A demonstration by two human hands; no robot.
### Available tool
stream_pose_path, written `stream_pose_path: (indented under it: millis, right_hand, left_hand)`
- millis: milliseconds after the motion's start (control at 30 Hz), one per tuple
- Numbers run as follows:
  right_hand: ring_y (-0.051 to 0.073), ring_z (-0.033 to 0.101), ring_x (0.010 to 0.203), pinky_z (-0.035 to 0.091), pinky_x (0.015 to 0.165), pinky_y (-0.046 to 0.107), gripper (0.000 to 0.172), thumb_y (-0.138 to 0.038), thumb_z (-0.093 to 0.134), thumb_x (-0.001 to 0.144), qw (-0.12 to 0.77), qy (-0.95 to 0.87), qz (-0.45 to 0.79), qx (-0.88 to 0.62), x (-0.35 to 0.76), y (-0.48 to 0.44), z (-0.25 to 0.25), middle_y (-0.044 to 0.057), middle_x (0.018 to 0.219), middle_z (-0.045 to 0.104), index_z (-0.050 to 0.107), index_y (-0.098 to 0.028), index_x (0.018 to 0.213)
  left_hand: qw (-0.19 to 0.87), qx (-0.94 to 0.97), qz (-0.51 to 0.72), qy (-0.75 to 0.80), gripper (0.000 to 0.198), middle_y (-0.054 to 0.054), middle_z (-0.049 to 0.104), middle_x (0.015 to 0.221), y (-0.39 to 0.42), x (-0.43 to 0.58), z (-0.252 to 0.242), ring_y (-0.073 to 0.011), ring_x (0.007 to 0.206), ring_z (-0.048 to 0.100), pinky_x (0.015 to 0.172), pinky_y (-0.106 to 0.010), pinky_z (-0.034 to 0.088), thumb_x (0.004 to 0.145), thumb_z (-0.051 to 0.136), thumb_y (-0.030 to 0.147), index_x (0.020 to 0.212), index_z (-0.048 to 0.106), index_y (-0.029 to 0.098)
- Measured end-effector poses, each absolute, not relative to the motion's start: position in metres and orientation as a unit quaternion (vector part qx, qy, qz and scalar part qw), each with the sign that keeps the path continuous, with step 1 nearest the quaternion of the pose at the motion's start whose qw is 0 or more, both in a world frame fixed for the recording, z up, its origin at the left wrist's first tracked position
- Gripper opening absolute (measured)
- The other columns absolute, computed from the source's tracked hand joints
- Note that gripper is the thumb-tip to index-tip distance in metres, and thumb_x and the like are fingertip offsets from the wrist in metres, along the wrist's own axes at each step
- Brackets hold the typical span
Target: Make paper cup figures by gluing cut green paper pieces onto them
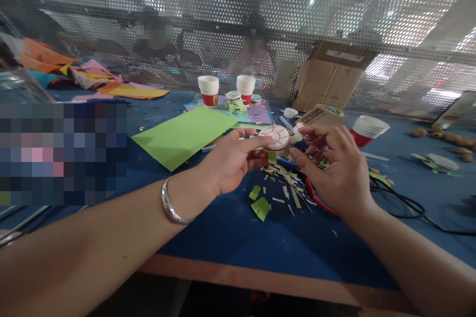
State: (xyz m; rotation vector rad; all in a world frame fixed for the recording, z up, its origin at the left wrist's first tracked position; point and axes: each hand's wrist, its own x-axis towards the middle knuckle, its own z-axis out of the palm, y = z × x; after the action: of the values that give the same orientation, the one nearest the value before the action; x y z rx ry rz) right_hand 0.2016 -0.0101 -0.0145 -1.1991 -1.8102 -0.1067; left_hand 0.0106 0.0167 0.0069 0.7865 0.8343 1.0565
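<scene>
My left hand (230, 161) grips a small round white paper-cup bottom (275, 137) marked with red lines, held above the blue table (230, 228). A bit of green paper hangs under the disc. My right hand (332, 168) hovers just right of the disc, its fingers curled and apart, touching nothing that I can make out. Beneath both hands lies a heap of green, red and white paper scraps (282, 183). Red-handled scissors (320, 200) lie partly hidden under my right hand.
A green paper sheet (186, 136) lies to the left. Stacks of red-and-white cups (208, 91) (245, 88) stand at the back, another stack (366, 130) lies on its side at right. A cardboard box (329, 77) leans on the perforated screen. A black cable (409, 205) runs right. People sit behind the screen.
</scene>
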Motion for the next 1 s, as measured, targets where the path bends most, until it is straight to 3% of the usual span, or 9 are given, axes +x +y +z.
stream_pose_path:
  millis: [133,500,667,800,1000]
  right_hand:
    - [0.017,0.061,0.078,0.056,0.062,0.031,0.030,-0.031,0.074,0.090,0.464,-0.741,-0.029,-0.484,0.202,-0.008,-0.016,0.004,0.095,0.062,0.067,-0.023,0.117]
    - [0.018,0.061,0.078,0.056,0.060,0.031,0.033,-0.036,0.076,0.089,0.460,-0.752,-0.014,-0.471,0.205,-0.008,-0.015,0.005,0.098,0.063,0.066,-0.023,0.117]
    - [0.016,0.061,0.078,0.056,0.064,0.031,0.030,-0.034,0.074,0.091,0.489,-0.733,0.018,-0.472,0.206,-0.009,-0.016,0.002,0.099,0.060,0.066,-0.026,0.119]
    - [0.017,0.065,0.081,0.055,0.065,0.031,0.029,-0.032,0.072,0.092,0.508,-0.714,0.075,-0.476,0.208,-0.007,-0.019,0.003,0.100,0.065,0.064,-0.026,0.119]
    - [0.019,0.070,0.084,0.058,0.058,0.031,0.045,-0.035,0.073,0.090,0.540,-0.669,0.234,-0.454,0.205,-0.005,-0.019,0.007,0.109,0.073,0.055,-0.025,0.130]
  left_hand:
    - [0.714,0.356,0.465,0.383,0.019,-0.006,0.077,0.090,0.017,0.010,0.005,-0.0115,0.069,0.069,0.066,-0.023,0.051,0.084,0.078,0.011,0.094,0.062,0.015]
    - [0.721,0.409,0.433,0.355,0.021,-0.005,0.075,0.088,0.022,0.000,0.003,-0.0093,0.063,0.065,0.064,-0.023,0.053,0.086,0.079,0.018,0.102,0.067,0.013]
    - [0.702,0.392,0.482,0.348,0.033,-0.006,0.076,0.096,0.022,0.001,0.004,-0.0107,0.076,0.070,0.072,-0.023,0.052,0.080,0.082,0.009,0.105,0.061,0.014]
    - [0.705,0.381,0.495,0.336,0.033,-0.007,0.076,0.097,0.020,0.002,0.006,-0.0131,0.078,0.071,0.078,-0.028,0.054,0.082,0.078,0.007,0.107,0.059,0.014]
    - [0.718,0.369,0.494,0.324,0.040,-0.008,0.076,0.100,0.019,0.004,0.009,-0.0164,0.083,0.074,0.082,-0.032,0.057,0.080,0.075,0.003,0.114,0.057,0.014]
